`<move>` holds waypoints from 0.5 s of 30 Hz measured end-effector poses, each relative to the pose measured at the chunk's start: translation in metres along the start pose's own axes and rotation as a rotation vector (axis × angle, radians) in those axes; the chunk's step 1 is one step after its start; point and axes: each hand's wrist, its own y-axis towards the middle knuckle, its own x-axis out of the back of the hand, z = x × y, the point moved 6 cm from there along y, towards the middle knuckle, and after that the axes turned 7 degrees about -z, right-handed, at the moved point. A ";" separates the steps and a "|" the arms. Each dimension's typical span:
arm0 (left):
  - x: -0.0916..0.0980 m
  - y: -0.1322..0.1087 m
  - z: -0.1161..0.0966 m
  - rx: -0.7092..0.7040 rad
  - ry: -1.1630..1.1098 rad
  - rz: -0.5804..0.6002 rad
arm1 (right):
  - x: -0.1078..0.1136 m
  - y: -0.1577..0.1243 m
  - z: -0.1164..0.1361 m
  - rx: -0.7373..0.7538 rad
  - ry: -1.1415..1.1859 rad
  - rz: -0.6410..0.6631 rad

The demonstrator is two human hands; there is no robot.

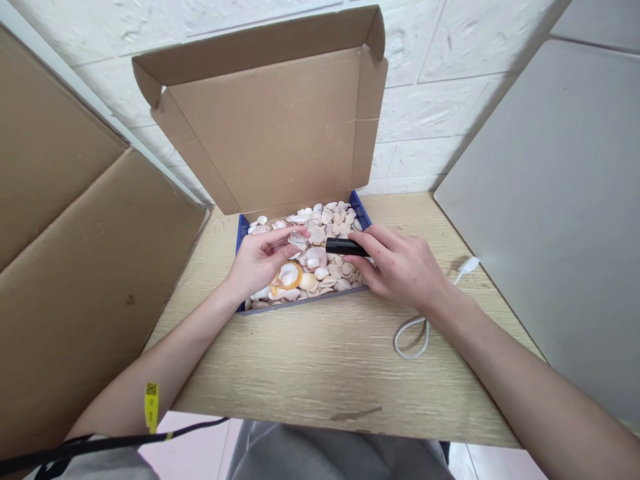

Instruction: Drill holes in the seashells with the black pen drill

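Observation:
My left hand pinches a small whitish, shiny shell between thumb and fingers, above the left part of the box. In my right hand is a black handheld tool with a thin gold-coloured tip, gripped like a pen. The tip points left at the shell; whether the two touch, I cannot tell. Below both hands lies a shallow blue-sided cardboard box full of pale seashells. An orange-rimmed shell sits just under my left fingers.
The box's brown lid stands raised against the white brick-patterned wall. A looped white cable with a white plug lies on the wooden table, right. Cardboard bounds the left, a pale panel the right.

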 end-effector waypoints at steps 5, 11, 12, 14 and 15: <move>-0.002 -0.002 0.001 0.030 0.000 0.028 | -0.002 -0.001 -0.001 -0.014 0.020 0.035; -0.002 -0.001 0.001 0.020 0.015 0.033 | -0.002 -0.001 -0.001 -0.009 0.006 0.019; -0.002 -0.001 0.001 0.018 0.016 0.035 | -0.002 -0.001 -0.001 -0.010 0.004 0.016; -0.002 -0.001 0.000 0.011 0.013 0.039 | -0.002 -0.001 -0.002 -0.015 -0.003 0.015; -0.002 -0.001 0.000 0.009 0.012 0.041 | -0.002 -0.001 -0.002 -0.017 -0.008 0.014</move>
